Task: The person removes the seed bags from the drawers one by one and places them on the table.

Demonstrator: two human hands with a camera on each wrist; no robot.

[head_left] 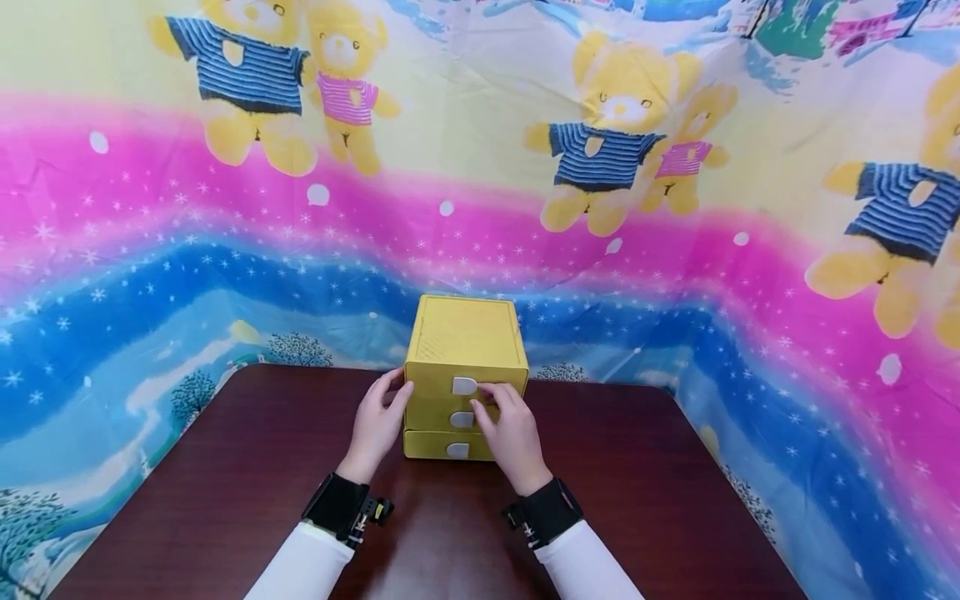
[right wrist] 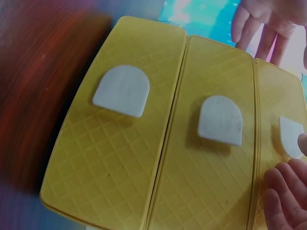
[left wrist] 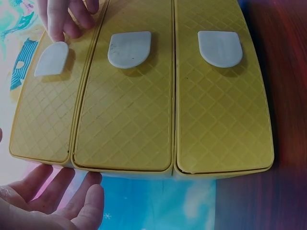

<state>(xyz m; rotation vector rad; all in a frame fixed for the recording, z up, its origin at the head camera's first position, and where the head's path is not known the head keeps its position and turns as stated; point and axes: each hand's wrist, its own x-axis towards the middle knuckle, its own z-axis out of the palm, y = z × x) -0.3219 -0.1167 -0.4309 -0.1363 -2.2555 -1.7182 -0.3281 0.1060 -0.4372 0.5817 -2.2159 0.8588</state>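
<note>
Brown table (head_left: 225, 500) under yellow drawer box (head_left: 467, 329) | left hand (head_left: 375, 427): relaxed fingers against box's left side | right hand (head_left: 513, 432): loose, ungrasping fingers at box's top handle (head_left: 463, 386)

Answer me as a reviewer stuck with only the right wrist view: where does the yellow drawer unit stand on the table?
Observer: In the head view, the yellow drawer unit stands toward the far edge of the table.

Reviewer: I see the right hand by a handle. Which one, counting from the top?

Observer: It is at the white handle of the top drawer, the first of three.

Reviewer: I get just a sliver of the cloth behind. What figures are printed on it?

Observer: Yellow bears in striped tops, spread across it.
</note>
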